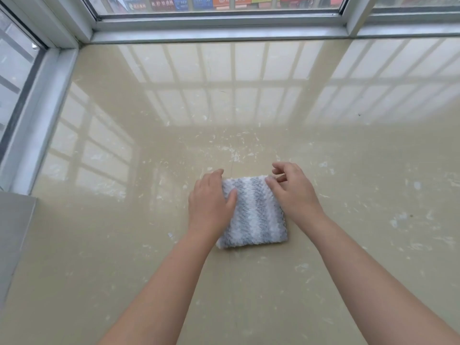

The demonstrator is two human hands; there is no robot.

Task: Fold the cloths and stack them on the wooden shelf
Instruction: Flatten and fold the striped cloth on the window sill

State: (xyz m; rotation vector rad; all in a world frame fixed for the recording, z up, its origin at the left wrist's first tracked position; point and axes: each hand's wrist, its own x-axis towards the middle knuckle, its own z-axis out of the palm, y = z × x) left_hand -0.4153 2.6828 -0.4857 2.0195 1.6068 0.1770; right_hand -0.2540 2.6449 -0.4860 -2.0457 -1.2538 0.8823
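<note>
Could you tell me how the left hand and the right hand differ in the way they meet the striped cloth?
The left hand lies flat along the left edge of the cloth; the right hand is curled and arched. The left hand sits mid-edge; the right hand is at the far right corner, grip unclear. Both touch the folded cloth.

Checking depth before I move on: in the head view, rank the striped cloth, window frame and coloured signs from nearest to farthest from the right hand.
1. striped cloth: touched by the right hand at its far right corner.
2. window frame: ahead, at the far end.
3. coloured signs: outside, beyond the glass.
</note>
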